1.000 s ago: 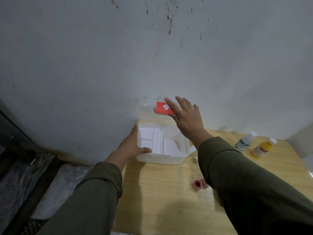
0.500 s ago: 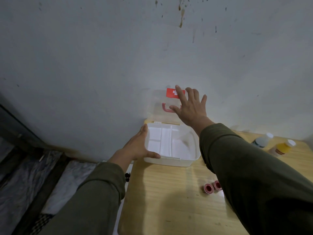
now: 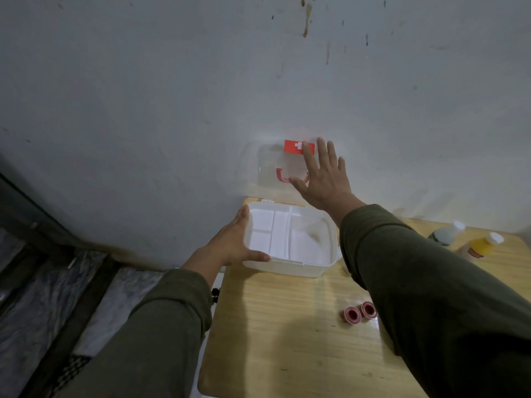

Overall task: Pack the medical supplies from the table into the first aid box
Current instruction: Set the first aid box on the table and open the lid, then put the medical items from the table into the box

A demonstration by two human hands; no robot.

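First aid box (image 3: 290,248) stands open and empty — left hand (image 3: 232,244) steadying it, right hand (image 3: 323,179) flat on the lid (image 3: 275,168) — tape rolls (image 3: 360,311), bottles (image 3: 462,238) below it unpacked.

The box (image 3: 290,242) sits at the back left of the worktop (image 3: 287,340), its lid (image 3: 275,165) upright against the wall (image 3: 172,96) behind. The left hand (image 3: 232,245) rests on the box's left side; the right hand (image 3: 321,179) lies on the lid. Two tape rolls (image 3: 360,310) lie nearer, right of the box. Two bottles (image 3: 462,238) stand far right
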